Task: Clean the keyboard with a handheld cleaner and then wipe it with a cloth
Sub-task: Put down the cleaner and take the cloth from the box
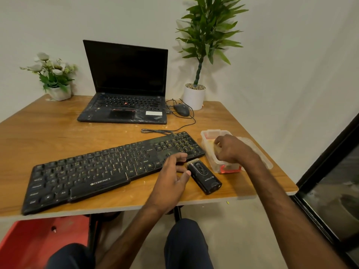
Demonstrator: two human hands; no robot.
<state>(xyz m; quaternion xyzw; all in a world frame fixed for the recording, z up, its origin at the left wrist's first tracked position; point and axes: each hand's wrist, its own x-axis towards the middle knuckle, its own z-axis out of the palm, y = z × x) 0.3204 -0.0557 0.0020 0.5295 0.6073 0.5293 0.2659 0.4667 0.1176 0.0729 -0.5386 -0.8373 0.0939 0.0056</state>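
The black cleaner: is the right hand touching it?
Apart. The head view shows the right hand gripping a cloth inside the plastic box; the cleaner lies outside it, beside the left hand.

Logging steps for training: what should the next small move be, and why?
Probably lift the cloth out of the container with the right hand: its fingers curl on it, while the cleaner lies unheld beside the keyboard.

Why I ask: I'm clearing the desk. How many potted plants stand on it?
2. A small flowering plant at the far left corner, left of the laptop; a tall leafy plant at the back, right of the mouse.
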